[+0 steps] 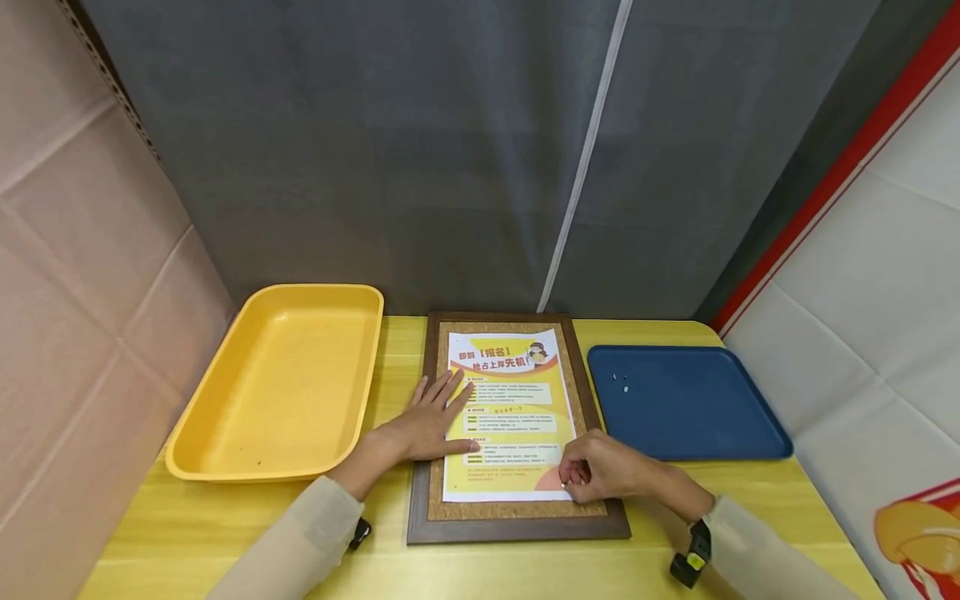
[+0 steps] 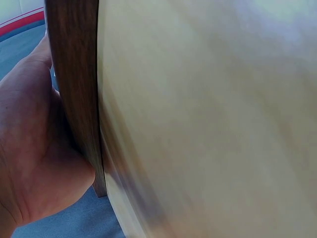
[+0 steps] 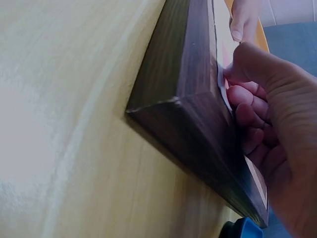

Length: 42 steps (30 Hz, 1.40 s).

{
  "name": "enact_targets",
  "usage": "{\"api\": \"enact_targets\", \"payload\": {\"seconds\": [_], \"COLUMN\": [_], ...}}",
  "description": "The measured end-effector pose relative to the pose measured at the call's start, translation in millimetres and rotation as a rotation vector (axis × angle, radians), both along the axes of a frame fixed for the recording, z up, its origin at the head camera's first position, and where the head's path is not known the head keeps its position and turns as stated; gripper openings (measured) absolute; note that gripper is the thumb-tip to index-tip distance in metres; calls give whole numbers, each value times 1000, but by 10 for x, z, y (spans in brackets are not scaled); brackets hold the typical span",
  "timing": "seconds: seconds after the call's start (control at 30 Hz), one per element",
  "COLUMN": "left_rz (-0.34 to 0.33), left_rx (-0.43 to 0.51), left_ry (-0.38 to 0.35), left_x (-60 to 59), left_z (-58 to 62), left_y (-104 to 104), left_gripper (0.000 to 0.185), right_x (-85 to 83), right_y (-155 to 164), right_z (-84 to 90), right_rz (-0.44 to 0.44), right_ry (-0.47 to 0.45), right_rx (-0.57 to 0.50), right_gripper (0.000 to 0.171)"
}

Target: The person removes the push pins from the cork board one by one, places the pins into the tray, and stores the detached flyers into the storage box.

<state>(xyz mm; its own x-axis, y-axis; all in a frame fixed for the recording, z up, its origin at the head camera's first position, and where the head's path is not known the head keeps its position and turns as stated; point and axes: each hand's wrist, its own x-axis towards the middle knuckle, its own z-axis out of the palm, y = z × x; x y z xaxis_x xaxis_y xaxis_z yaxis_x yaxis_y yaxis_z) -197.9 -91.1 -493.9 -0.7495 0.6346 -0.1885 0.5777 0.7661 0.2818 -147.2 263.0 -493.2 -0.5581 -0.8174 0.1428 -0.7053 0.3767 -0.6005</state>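
Observation:
A printed yellow and white poster (image 1: 517, 421) lies on a cork board (image 1: 517, 510) with a dark brown wooden frame (image 1: 517, 532). My left hand (image 1: 431, 421) is spread flat over the poster's left edge, fingers pointing away from me. At the lower right corner of the poster, my right hand (image 1: 600, 467) has its fingers curled, thumb and forefinger pinching a small whitish pushpin (image 1: 564, 486), mostly hidden by the fingertips. In the right wrist view, the curled fingers (image 3: 250, 106) are close over the paper beside the frame's edge.
A deep yellow tray (image 1: 176, 450) stands to the left on the yellow wood-grain table (image 1: 405, 575). To the right is a flat blue tray (image 1: 697, 417) with a few tiny pale pieces (image 1: 625, 387) on it. A grey panel (image 1: 375, 167) rises behind the table.

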Motion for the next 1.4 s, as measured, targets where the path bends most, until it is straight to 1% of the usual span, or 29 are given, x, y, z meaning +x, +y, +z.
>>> {"api": "enact_targets", "payload": {"seconds": [0.37,0.6,0.7,0.93,1.03,1.17,1.23,1.4], "left_rz": [3,-2,-3,4,-1,-2,1,1], "left_rx": [-11,6,22,68,79,29,-1,-7], "left_ry": [-2,-1,-5,-24,-16,-8,-4,-2], "left_x": [-2,-8,-19,-64,-64,-34,-24,-19], "left_z": [5,2,-22,-166,-150,-51,-23,-28], "left_y": [3,-4,-9,-37,-34,-18,-13,-10], "left_gripper": [99,99,101,105,105,103,103,102], "right_x": [-10,-10,-11,-14,-13,-12,-12,-9], "right_y": [5,6,10,13,13,9,8,6], "right_z": [-67,-64,-68,-72,-65,-54,-51,-51], "right_rz": [-5,-15,-13,-8,-10,-9,-8,-4], "right_ry": [58,57,56,61,63,73,81,90], "right_rx": [-11,-1,-2,-1,4,5,5,3], "right_gripper": [22,22,23,23,23,23,22,22]}}
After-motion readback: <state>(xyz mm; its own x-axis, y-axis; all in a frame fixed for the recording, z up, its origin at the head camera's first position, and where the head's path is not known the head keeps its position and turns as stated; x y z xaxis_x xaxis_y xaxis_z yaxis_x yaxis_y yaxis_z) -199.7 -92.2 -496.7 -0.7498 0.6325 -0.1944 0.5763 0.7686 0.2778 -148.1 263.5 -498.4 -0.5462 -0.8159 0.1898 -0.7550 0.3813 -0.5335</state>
